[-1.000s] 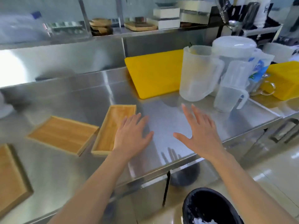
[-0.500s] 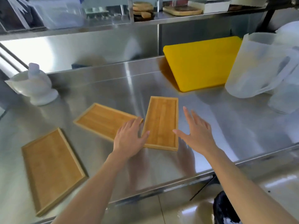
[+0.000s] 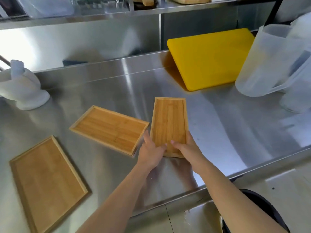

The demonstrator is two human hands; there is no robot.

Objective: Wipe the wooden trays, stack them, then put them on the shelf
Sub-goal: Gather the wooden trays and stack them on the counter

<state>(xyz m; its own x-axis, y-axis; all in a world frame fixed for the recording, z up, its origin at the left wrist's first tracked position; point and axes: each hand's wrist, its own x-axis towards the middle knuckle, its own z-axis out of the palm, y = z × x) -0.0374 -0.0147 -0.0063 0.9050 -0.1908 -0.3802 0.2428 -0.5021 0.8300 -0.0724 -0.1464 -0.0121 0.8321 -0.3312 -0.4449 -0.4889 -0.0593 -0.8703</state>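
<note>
Three shallow wooden trays lie on the steel counter. The narrow tray (image 3: 169,121) points away from me in the middle; my left hand (image 3: 151,153) grips its near left corner and my right hand (image 3: 187,148) grips its near right corner, thumbs resting inside the rim. A wider tray (image 3: 109,129) lies just left of it, turned at an angle, its right end close to my left hand. The third tray (image 3: 47,182) lies at the near left. The shelf (image 3: 151,10) runs along the top of the view, above the counter's back wall.
A yellow cutting board (image 3: 210,56) leans at the back right. Translucent plastic jugs (image 3: 269,64) stand at the right. A white mortar and pestle (image 3: 21,88) sits at the far left. A black bin (image 3: 262,211) stands below the counter edge (image 3: 185,194).
Both hands, open above the counter before, have come down and closed on the near end of the narrow tray. My view has shifted left and down toward the trays.
</note>
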